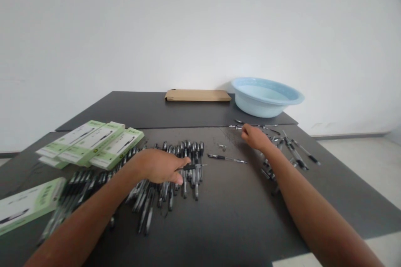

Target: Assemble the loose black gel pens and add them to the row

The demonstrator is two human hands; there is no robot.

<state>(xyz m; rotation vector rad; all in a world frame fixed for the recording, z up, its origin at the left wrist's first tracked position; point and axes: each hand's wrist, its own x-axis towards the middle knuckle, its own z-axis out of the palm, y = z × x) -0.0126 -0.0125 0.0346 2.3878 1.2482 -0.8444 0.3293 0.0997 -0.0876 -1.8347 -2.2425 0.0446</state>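
Observation:
My left hand [164,167] is closed around a pen [189,167] with a black grip, its bare thin tip pointing right. Below and around that hand lies a dense spread of clear pens with black caps [148,212], roughly side by side. Out to the right, my right hand [251,136] has its fingers pinched together at the seam of the table, over some scattered pens [294,152]. What the fingertips hold, if anything, is hidden. Between the hands, a single pen [227,158] lies flat near a few small clear bits [222,147].
Several green and white pen boxes [94,144] are stacked at the left, with another box [29,204] nearer the front. A flat brown cardboard piece [198,95] and a light blue basin [266,100] stand at the back of the dark table [219,221], by the wall.

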